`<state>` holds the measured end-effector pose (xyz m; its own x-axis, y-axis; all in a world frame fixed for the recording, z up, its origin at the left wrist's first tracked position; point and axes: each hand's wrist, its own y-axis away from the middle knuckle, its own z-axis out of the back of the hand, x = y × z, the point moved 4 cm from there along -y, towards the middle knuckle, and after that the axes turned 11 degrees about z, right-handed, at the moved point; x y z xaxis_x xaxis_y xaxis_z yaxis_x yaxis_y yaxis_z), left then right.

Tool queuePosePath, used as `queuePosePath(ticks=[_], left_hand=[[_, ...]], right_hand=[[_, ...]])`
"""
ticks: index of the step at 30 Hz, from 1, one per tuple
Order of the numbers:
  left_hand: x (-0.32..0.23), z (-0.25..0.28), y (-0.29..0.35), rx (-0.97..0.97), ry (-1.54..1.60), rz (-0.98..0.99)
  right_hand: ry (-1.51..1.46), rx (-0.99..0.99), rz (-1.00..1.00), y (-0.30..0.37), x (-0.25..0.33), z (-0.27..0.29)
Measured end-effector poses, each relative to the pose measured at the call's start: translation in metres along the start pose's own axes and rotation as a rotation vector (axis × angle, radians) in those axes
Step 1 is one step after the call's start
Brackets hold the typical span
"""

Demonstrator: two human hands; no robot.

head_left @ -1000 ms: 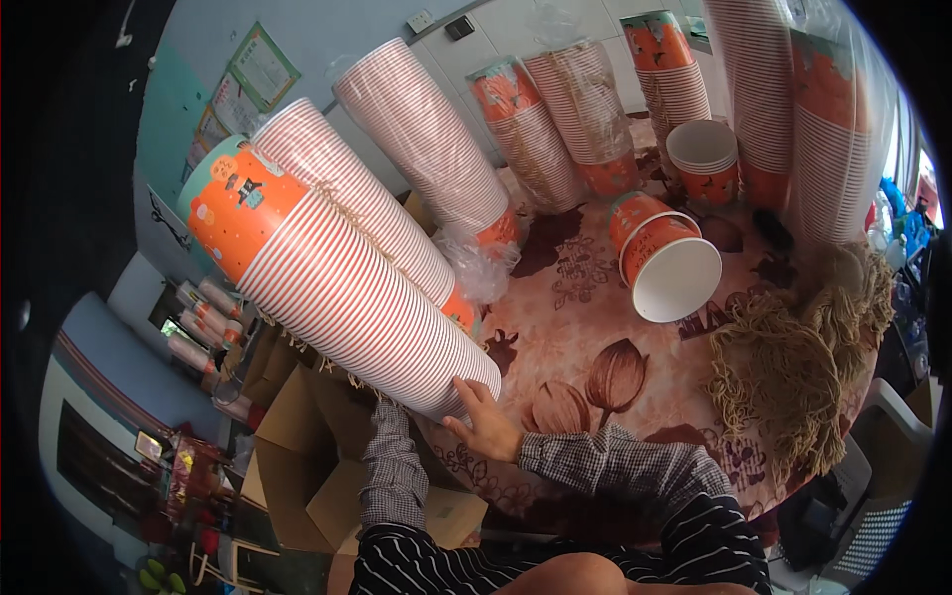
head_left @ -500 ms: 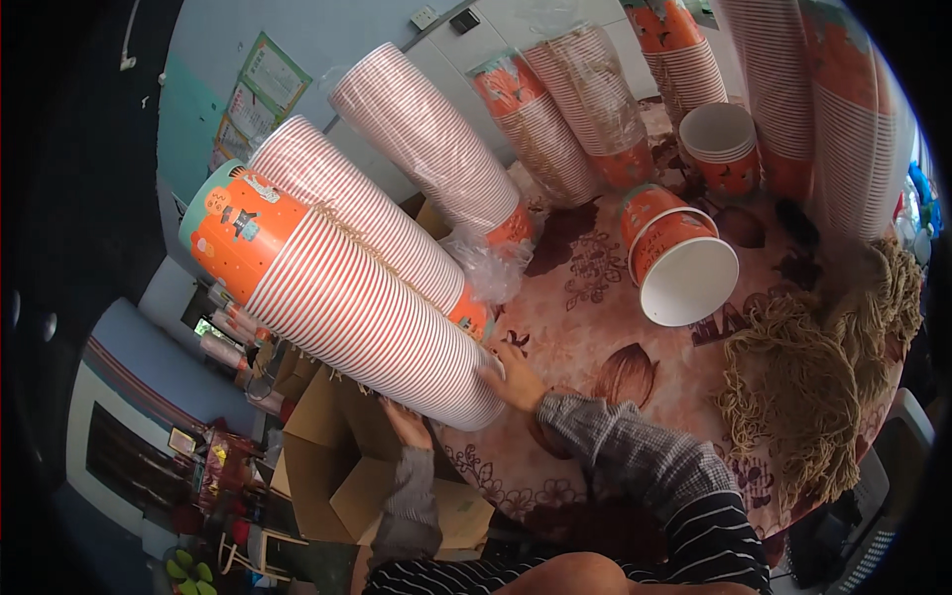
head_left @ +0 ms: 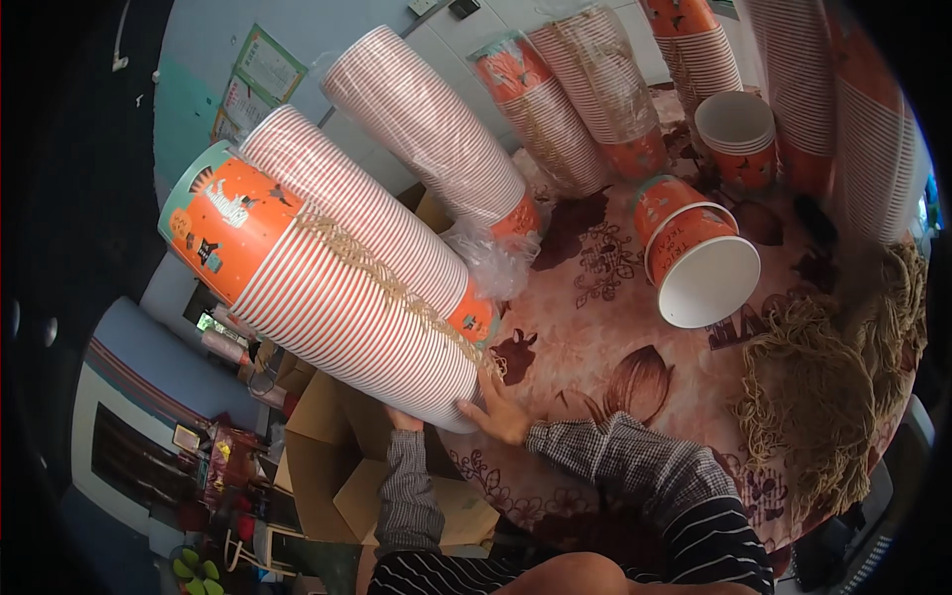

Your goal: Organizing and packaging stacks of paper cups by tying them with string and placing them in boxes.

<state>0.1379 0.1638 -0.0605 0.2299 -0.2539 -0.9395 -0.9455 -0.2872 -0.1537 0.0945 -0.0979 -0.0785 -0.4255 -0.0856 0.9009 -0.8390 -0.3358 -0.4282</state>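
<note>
A tall stack of nested orange paper buckets stands in front of me, leaning left in this view. A tan cord runs along its right side. My right hand holds the stack's lower right side, its fingers against the white rims. My left hand supports the lower left side; its fingers are mostly hidden behind the stack. Just behind is another bucket stack, with crumpled clear plastic by its base.
Plastic-wrapped bucket stacks line the back of the round, patterned table. A few loose buckets lie tipped at centre right, near a short upright stack. Tan cords are heaped at right. An open cardboard box stands lower left.
The held stack has turned about its length, bringing the cord and a different part of the print into sight. It sits slightly further left, and both hands have shifted with it.
</note>
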Motion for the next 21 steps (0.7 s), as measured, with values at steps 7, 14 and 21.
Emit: queuePosePath(ticks=[7,14,21], left_hand=[[0.035,0.012,-0.009,0.06,0.108,0.144],[0.069,0.029,-0.008,0.067,0.178,0.284],[0.066,0.021,0.017,-0.324,-0.161,0.051]], right_hand=[[0.077,0.112,-0.097,-0.004,-0.001,0.007],[0.031,-0.05,-0.019,-0.003,-0.013,0.004],[0.036,-0.116,0.025,-0.02,0.01,0.035]])
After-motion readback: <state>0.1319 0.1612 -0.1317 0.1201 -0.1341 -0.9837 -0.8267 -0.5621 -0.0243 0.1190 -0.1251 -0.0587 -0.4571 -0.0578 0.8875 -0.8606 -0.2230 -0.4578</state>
